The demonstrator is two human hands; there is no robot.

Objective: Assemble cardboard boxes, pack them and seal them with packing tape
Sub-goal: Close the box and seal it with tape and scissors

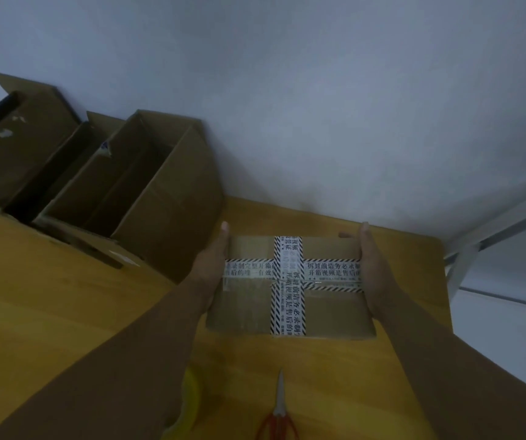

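Red-handled scissors [280,408] lay nearest on the yellow table [65,312]. Mid-table, taped box [245,308] sat btwn L hand [214,265] & R hand [371,274], flat palms pressing its sides, fingers straight. Open cartons [147,185] stood far left, by pale wall [318,106].

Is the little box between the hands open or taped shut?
Shut. The small brown cardboard box has its top flaps lying flat, and strips of white printed tape with black stripes cross over them both ways.

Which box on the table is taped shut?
The small box between the left hand and right hand, striped tape crossed over its top. The bigger boxes at far left stand open.
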